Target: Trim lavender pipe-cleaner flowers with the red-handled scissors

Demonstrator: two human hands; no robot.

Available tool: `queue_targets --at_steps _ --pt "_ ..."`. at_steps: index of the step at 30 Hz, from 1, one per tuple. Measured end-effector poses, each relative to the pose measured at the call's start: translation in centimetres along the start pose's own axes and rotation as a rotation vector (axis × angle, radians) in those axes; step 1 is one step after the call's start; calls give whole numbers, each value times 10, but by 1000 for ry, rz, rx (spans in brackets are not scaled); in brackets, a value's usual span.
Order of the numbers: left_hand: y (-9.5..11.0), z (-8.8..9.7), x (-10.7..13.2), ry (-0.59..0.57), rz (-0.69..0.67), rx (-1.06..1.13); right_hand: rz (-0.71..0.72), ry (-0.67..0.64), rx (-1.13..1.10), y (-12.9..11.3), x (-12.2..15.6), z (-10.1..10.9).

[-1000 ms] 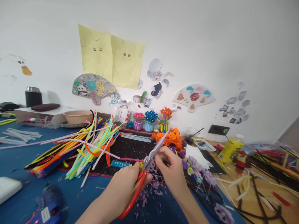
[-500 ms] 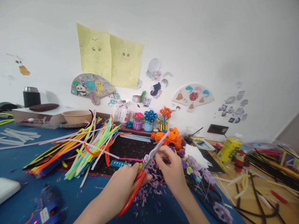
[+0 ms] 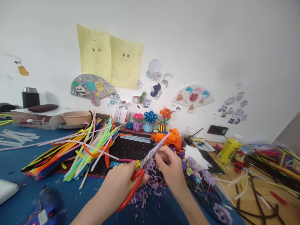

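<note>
My left hand (image 3: pixel 120 179) is closed around scissors with red handles (image 3: pixel 129 200). Their blades point up and away, toward my right hand. With its fingertips pinched together, my right hand (image 3: pixel 170 167) holds a purple pipe-cleaner flower (image 3: pixel 151 164), which is partly hidden behind the blades and fingers. A pale lilac strip runs up along the blades past the fingertips. Whether the blades touch the flower I cannot tell. Below both hands, purple fuzz clippings (image 3: pixel 146 193) lie scattered on the blue table.
Left lies a bundle of coloured pipe cleaners (image 3: pixel 77 147); nearer is a blue glue gun (image 3: pixel 48 204). Orange pipe-cleaner flowers (image 3: pixel 172 137) and small potted flowers (image 3: pixel 150 118) stand behind. Purple flowers (image 3: pixel 208 177) lie right, by a yellow bottle (image 3: pixel 229 150).
The scissors and my left hand have shifted slightly left and down, and the blades look a little closer together. My right hand stays nearly in place.
</note>
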State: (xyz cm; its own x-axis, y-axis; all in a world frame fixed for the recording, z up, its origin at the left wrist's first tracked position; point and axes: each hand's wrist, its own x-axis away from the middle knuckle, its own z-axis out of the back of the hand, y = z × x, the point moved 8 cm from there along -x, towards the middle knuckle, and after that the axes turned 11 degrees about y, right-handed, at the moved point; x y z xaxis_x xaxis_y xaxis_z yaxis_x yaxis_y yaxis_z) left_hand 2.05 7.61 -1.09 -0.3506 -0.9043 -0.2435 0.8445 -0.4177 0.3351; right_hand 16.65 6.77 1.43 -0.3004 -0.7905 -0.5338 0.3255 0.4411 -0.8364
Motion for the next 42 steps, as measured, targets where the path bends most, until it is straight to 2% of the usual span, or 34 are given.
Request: queue_targets --at_steps 7,12,24,34,42 --pt "1 4 -1 39 62 238 -17 -35 -46 1 1 -3" --pt "2 8 -2 78 71 280 -7 -41 -41 1 1 -4" --pt "2 11 -4 149 -7 135 49 -62 -4 -12 1 -5" --pt "-1 8 -5 115 -15 153 20 -65 -4 1 0 -5" --pt "0 1 -6 75 -39 151 -5 14 -126 11 -10 10"
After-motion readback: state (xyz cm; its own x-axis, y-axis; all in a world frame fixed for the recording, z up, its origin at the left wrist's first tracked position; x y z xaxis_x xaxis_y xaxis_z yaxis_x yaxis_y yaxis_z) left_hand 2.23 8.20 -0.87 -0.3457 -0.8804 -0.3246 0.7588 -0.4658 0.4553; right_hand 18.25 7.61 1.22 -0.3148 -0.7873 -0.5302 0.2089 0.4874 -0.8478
